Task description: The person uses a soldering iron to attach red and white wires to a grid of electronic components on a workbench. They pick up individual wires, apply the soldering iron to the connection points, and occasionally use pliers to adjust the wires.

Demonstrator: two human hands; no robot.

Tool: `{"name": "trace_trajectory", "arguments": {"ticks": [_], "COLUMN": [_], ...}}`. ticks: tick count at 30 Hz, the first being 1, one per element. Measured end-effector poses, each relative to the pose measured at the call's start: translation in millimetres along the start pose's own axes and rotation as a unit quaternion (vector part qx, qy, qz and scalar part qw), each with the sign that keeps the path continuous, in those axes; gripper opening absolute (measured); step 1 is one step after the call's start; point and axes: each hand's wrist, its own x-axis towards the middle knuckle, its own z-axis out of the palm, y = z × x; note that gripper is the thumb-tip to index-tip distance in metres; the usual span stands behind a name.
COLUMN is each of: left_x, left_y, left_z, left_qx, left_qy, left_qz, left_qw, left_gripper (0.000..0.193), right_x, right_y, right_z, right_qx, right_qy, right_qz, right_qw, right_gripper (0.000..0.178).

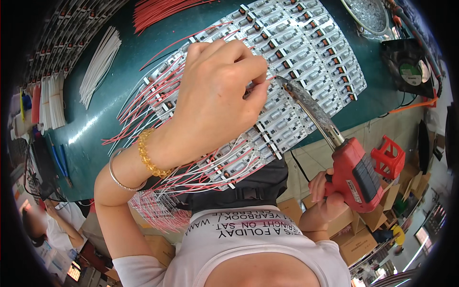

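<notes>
Panel of circuit boards point(308, 60) lies on a green table point(125, 71); red and white wires point(155, 98) trail from its left side, seemingly done, while its right columns look unwired. Left hand point(222, 86) pinches a red wire point(272, 78) beside the tip of the soldering gun point(355, 174) the right hand point(327, 198) grips.

Glossy green tabletop point(86, 165), smooth red plastic soldering gun point(342, 165), rough, dull metal barrel point(308, 102)

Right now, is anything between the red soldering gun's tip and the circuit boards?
Nothing visible: the soldering tip is over the circuit boards, with the left hand close on its left. Contact is unclear.
</notes>
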Motion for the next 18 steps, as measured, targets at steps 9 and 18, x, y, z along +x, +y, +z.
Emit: {"name": "trace_trajectory", "arguments": {"ticks": [9, 18], "left_x": [0.6, -0.1], "left_y": [-0.1, -0.6], "left_z": [0.1, 0.2], "left_qx": [0.004, 0.001], "left_qy": [0.001, 0.004], "left_qz": [0.002, 0.001], "left_qw": [1.000, 1.000], "left_gripper": [0.011, 0.012], "right_x": [-0.2, -0.4], "right_y": [1.5, 8.3], "right_z": [1.3, -2.0], "right_qx": [0.038, 0.035], "right_qy": [0.011, 0.002], "right_qz": [0.002, 0.022], "right_qw": [0.999, 0.999], "right_gripper": [0.074, 0.073]}}
